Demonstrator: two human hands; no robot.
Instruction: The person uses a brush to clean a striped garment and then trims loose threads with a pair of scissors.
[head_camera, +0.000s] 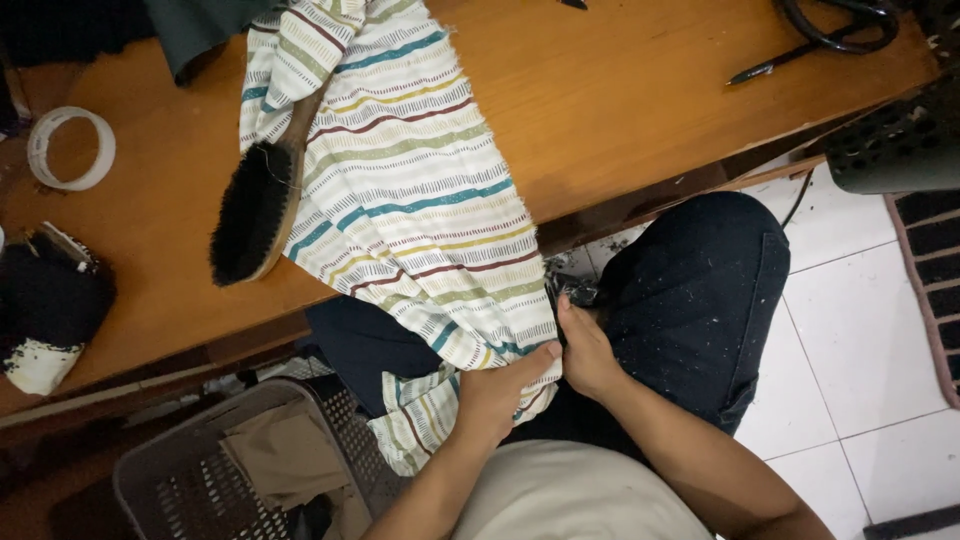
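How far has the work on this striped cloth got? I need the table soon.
Little looks finished: most of the striped cloth lies spread on the table, a brush on it. In hand: the left hand holds the hanging edge, the right hand works a small dark tool there. The spread part remains.

A black-bristled wooden brush (255, 210) lies on the brown wooden table (620, 90), and a white ring of tape (70, 148) sits near the table's left end. Black-handled scissors (815, 35) rest at the far right corner. Below the table stands a grey plastic basket (175, 480) holding tan cloth (285, 455), on white floor tiles (860, 330).
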